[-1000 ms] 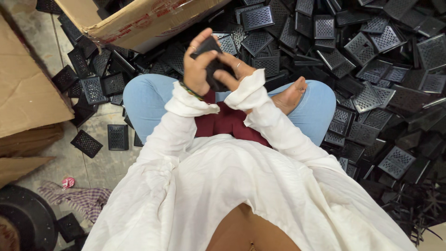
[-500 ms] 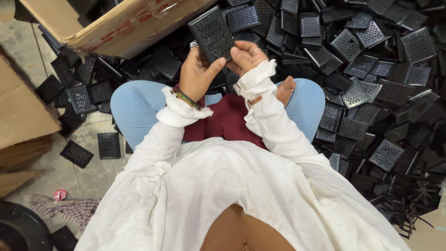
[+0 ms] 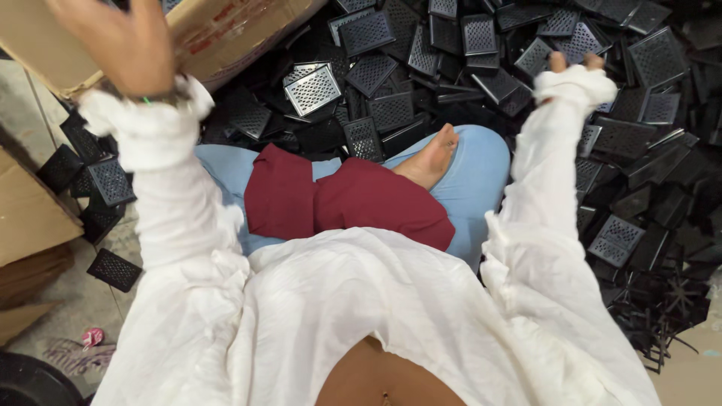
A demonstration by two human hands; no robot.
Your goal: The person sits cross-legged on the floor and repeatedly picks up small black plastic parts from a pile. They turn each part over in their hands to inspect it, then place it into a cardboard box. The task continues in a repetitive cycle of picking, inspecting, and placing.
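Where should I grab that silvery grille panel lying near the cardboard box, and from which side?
Grip the silvery grille panel by its raised near edge, coming from above on your side. It lies tilted on the black panels, so that rim stands free, probably easiest for the left hand.

Floor (image 3: 60, 301) here is bare grey concrete, and the big landmark is the open cardboard box (image 3: 226, 37) at the top left. Spilling out to the right of that box is a huge heap of black perforated plastic grille pieces (image 3: 526, 75), with a few loose grilles (image 3: 113, 269) scattered below it. Flattened cardboard sheets (image 3: 30, 218) lie further below the box, and past those sits a small pink scrap (image 3: 92, 336).
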